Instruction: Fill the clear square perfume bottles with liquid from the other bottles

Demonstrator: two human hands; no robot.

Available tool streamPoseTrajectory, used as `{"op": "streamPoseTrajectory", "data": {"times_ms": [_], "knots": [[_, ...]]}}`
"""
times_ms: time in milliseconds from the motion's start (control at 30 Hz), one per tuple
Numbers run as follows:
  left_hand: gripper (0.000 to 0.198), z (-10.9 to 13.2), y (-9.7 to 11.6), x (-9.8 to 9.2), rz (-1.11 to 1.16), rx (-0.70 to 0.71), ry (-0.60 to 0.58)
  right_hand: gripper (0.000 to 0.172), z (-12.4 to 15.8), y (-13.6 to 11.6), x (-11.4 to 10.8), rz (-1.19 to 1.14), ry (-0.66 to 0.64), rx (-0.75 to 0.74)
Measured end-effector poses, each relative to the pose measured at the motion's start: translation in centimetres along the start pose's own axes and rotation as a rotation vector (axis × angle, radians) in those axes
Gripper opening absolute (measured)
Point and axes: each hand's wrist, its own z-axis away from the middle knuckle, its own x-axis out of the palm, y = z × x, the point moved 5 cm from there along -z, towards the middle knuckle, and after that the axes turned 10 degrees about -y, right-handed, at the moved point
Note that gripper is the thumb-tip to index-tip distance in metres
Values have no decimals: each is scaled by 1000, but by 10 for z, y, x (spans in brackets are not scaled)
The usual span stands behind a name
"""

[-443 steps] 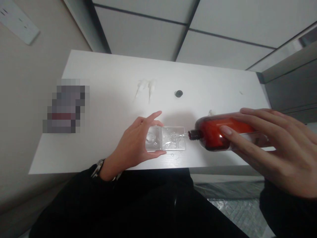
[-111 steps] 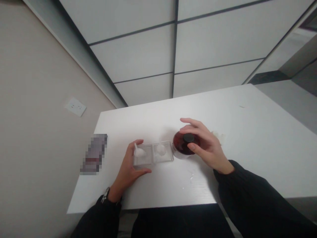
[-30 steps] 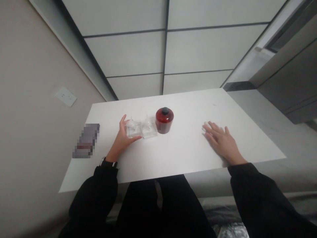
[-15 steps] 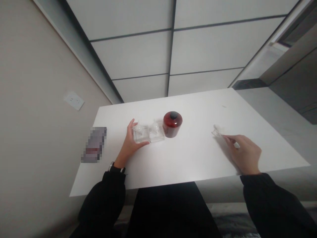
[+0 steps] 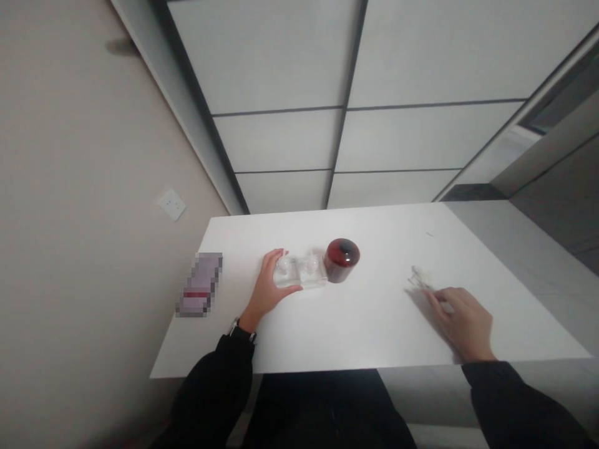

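Note:
On the white table, my left hand (image 5: 267, 287) wraps its thumb and fingers around the left end of a clear two-part container (image 5: 299, 274), with a rounded clear shape at the top of each half. Touching or almost touching the container's right end, a dark red bottle (image 5: 342, 260) with a black top stands upright. Farther right, my right hand (image 5: 461, 321) pinches the near end of a small crumpled whitish, partly see-through piece (image 5: 418, 279) between thumb and forefinger. Whether that piece is plastic film or tissue, I cannot make out.
A blurred-out flat purplish item (image 5: 200, 284) lies near the left edge of the white table (image 5: 355, 337). Toward the back right is a thin small strip (image 5: 430, 234). A wall with a socket (image 5: 172, 204) borders the left, and pale panels (image 5: 281, 143) rise behind.
My view has tilted and shifted, so everything appears lower and mostly further right. Both hands keep their grips, and the bottle and container stay side by side.

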Motion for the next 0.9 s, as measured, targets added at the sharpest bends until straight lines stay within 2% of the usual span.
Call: {"op": "streamPoseTrajectory", "data": {"times_ms": [100, 200, 367, 400, 533, 600, 767, 900], "knots": [[99, 0, 4, 0, 17, -16, 7, 34, -7, -24, -4, -76, 31, -56], [116, -3, 8, -1, 26, -36, -15, 22, -22, -63, -5, -173, 11, -151], [117, -17, 12, -3, 36, -19, -97, 15, -72, -133, -7, -279, -56, -267], [116, -20, 12, -4, 42, -14, -116, 15, -84, -146, -7, -294, -78, -294], [122, -25, 7, -4, 79, -5, -155, 11, -127, -191, 5, -228, -348, -451], [125, -22, 3, -5, 103, -8, -142, 17, -143, -206, 12, -159, -447, -511], [120, -10, -11, -4, 143, -59, -108, 33, -169, -240, 32, -87, -559, -614], [118, -10, -18, -3, 142, -107, -75, 48, -179, -263, 53, -16, -667, -617]]}}
